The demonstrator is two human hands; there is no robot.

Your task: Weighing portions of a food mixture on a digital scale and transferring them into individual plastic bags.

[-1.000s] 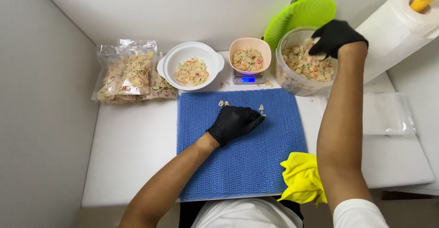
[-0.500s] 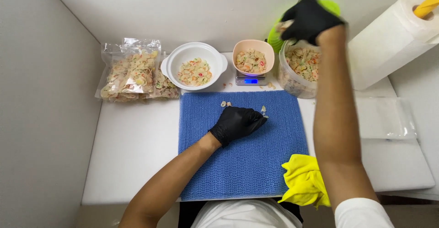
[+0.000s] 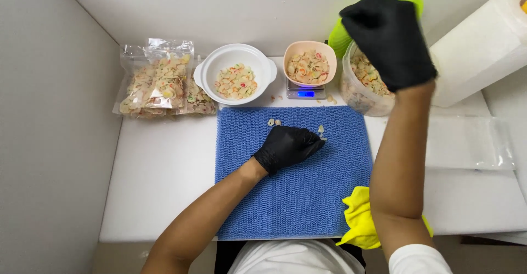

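Observation:
My left hand (image 3: 288, 146), in a black glove, rests palm down on a blue woven mat (image 3: 296, 197). Its fingers are curled together, with the fingertips beside a few loose shell-shaped pieces (image 3: 321, 129). More pieces (image 3: 273, 122) lie near the mat's far edge. My right hand (image 3: 387, 40), also in a black glove, is raised above a clear tub (image 3: 359, 90) of the same pale coloured pieces. Its back faces me and its fingers are curled, so anything inside them is hidden.
A pink bowl (image 3: 310, 44) of pieces sits on a small scale (image 3: 306, 93). Left of it are a white bowl (image 3: 219, 60) and filled clear bags (image 3: 156, 79). A green lid (image 3: 339, 35), a paper towel roll (image 3: 483, 49), an empty clear bag (image 3: 466, 142) and a yellow cloth (image 3: 359, 222) are nearby.
My right hand rose out of the clear tub and now hangs higher, closer to the camera. My left hand stayed on the mat.

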